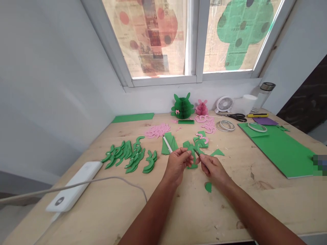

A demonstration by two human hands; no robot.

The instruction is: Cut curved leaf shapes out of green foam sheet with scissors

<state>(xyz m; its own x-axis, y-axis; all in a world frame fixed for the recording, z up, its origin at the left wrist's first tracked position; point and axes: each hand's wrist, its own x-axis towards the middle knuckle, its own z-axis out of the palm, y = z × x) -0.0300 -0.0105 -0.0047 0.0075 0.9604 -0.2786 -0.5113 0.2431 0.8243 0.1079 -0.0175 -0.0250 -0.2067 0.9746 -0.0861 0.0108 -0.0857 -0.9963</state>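
A: What lies nearest?
B: A white power bank (pixel 75 185) on the tabletop (pixel 189 217), near left, with a pale cable (pixel 109 178) passing over it. A small green scrap (pixel 208 186) lies near the middle.

A: And the left hand (pixel 180 160)?
B: Fingers bent, thumb and fingertips drawn close together. I can't tell whether it grips anything.

A: The right hand (pixel 211 166)?
B: Nearly closed, pinching a slim dark tool (pixel 197 154) between thumb and fingers. Its tip points left, towards the other hand.

A: Where are the green pieces (pixel 200 147)?
B: Around the fingertips and just beyond, in a loose heap on the tabletop, with a pink arc (pixel 203 137) at its far side.

A: To the left?
B: Overlapping green arcs (pixel 135 158), then a white stick (pixel 167 144) lying on green paper (pixel 174 143). Farther off is a pile of pink arcs (pixel 157 130).

A: To the right?
B: A large green sheet (pixel 283 151); beyond it, purple paper (pixel 265 121) and a yellow cutter (pixel 258 115).

A: Farthest?
B: Along the wall, from left to right: a green figure (pixel 182 108), a smaller pink one, a white fan (pixel 224 103) and a bottle (pixel 263 97).
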